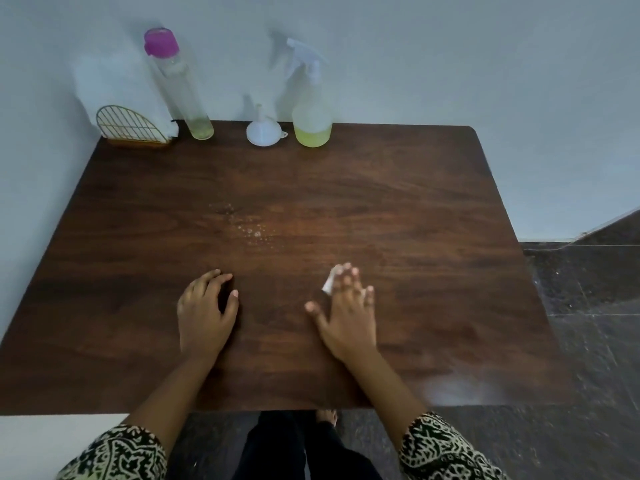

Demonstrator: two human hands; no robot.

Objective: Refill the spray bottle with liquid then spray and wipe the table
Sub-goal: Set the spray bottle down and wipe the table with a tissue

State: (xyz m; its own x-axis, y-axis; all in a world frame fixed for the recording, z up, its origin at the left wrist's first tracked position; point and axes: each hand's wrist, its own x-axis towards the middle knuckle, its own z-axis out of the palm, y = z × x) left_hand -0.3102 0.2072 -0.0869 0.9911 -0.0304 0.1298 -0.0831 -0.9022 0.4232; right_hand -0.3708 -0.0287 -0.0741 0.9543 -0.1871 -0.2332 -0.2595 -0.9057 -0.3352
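Patterned sleeves lead to both hands on the table: left hand rests loose and empty, probably bracing; right hand presses what looks like a tissue under flat fingers, near the droplets. Spray bottle stands parked at the far edge

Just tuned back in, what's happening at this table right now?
A person is wiping the table. The right hand presses a small white tissue flat on the wood near the front, while the left hand rests beside it, holding nothing. A patch of spray droplets sits unwiped in the middle. At the back, the spray bottle, holding some yellow liquid, stands beside the funnel and a nearly empty tall bottle.
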